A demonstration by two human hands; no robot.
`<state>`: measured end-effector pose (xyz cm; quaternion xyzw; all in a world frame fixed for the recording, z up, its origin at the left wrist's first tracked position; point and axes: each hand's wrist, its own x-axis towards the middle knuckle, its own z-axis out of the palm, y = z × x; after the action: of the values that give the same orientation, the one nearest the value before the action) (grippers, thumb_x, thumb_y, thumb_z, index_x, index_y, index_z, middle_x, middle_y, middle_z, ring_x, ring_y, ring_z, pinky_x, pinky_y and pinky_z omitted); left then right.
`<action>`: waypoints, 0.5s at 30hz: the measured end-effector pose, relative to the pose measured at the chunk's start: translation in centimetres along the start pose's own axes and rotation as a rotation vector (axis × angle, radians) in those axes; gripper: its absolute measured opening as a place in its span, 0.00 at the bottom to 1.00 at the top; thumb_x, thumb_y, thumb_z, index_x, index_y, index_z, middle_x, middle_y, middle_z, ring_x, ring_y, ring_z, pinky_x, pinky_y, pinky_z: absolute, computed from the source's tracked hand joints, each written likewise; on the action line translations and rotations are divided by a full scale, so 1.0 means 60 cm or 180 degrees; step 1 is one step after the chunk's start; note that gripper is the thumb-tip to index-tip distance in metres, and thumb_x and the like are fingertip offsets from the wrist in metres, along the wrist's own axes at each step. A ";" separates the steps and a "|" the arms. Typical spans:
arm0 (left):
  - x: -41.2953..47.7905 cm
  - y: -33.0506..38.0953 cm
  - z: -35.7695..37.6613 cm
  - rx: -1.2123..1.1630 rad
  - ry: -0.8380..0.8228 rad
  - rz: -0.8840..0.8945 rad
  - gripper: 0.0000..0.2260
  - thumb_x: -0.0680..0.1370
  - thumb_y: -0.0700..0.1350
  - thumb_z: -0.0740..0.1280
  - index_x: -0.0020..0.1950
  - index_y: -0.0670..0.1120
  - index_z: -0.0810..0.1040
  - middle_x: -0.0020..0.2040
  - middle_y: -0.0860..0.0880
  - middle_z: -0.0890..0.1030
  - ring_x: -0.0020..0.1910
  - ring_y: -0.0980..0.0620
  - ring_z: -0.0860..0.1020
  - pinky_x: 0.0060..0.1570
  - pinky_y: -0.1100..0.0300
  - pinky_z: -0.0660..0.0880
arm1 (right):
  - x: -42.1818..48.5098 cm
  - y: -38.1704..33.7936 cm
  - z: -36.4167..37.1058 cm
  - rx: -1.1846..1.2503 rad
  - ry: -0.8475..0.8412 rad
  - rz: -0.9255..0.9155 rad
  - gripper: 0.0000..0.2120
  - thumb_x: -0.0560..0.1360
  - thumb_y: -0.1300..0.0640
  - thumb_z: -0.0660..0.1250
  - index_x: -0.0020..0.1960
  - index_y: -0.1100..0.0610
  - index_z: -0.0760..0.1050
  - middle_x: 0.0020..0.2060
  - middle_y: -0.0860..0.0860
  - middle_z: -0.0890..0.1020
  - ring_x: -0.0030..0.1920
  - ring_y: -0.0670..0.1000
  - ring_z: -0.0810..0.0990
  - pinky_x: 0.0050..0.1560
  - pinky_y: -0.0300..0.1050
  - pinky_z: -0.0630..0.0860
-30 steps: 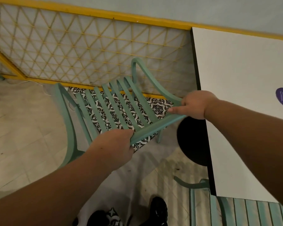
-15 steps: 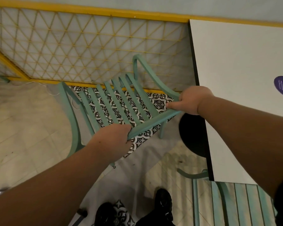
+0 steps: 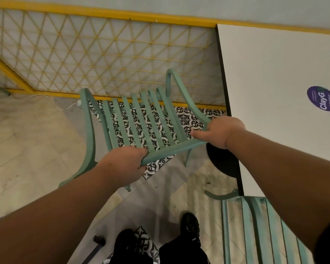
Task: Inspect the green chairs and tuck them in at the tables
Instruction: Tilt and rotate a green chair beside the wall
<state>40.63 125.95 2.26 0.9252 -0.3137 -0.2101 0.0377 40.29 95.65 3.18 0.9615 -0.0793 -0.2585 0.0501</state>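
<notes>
Where I look down, a floor of pale beige tiles [image 3: 27, 140] spreads out to the left, and a strip of black-and-white patterned tiles [image 3: 187, 117] runs along the foot of a yellow diamond-lattice metal screen [image 3: 103, 54] that closes off the far side. To the right sits a white rectangular tabletop with a thin black edge [image 3: 274, 73], bearing a round purple sticker [image 3: 322, 99], and its round black base [image 3: 221, 162] shows on the floor beneath the near left edge. A second green slatted chair [image 3: 255, 225] is at the lower right, close against the table's near edge, and the toe of a black shoe [image 3: 190, 223] shows below me. The mint-green slatted metal chair with curved armrests [image 3: 141, 121] stands on the floor to the left of the table, its right armrest just beside the table's black edge and no part of it under the top that I can see. Its long narrow slats run away from me, and the patterned tiles show through the gaps between them; the paint looks dull and a little worn. The nearest rail of the chair lies across both palms. My left hand [image 3: 122, 164] grips that rail towards its left end, fingers curled round it from above. My right hand [image 3: 223, 131] holds the right corner, where the armrest meets the rail, fingers wrapped over it and the thumb laid flat along the rail, pointing left.
</notes>
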 end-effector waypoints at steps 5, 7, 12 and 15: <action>0.001 -0.014 0.003 0.0041 0.0015 0.0141 0.02 0.79 0.51 0.64 0.47 0.54 0.72 0.36 0.55 0.74 0.35 0.55 0.73 0.34 0.59 0.67 | -0.011 -0.006 0.001 -0.0002 0.0011 0.0052 0.50 0.63 0.14 0.39 0.37 0.53 0.82 0.34 0.51 0.82 0.35 0.52 0.81 0.41 0.48 0.82; 0.001 -0.022 0.003 0.0077 -0.0007 0.0174 0.03 0.79 0.51 0.64 0.48 0.54 0.72 0.37 0.55 0.74 0.37 0.53 0.74 0.36 0.58 0.69 | -0.015 -0.010 0.003 0.0019 0.0023 0.0053 0.50 0.62 0.14 0.38 0.37 0.53 0.82 0.33 0.51 0.82 0.34 0.52 0.82 0.40 0.47 0.81; 0.004 -0.044 -0.003 0.0191 -0.0076 0.0281 0.02 0.79 0.51 0.63 0.48 0.54 0.73 0.39 0.54 0.76 0.39 0.52 0.76 0.38 0.58 0.71 | -0.026 -0.021 0.009 0.0129 -0.0001 0.0143 0.49 0.65 0.15 0.40 0.39 0.53 0.82 0.34 0.51 0.82 0.36 0.52 0.82 0.42 0.49 0.82; 0.005 -0.060 -0.010 0.0202 -0.0165 0.0327 0.01 0.79 0.51 0.63 0.48 0.56 0.73 0.40 0.55 0.76 0.40 0.52 0.76 0.39 0.58 0.71 | -0.033 -0.031 0.017 0.0209 -0.0004 0.0218 0.49 0.66 0.15 0.40 0.38 0.53 0.82 0.34 0.51 0.82 0.36 0.52 0.82 0.42 0.49 0.82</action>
<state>43.10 128.62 1.98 0.9029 -0.3681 -0.2217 0.0109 38.32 97.80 3.04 0.9591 -0.1207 -0.2545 0.0273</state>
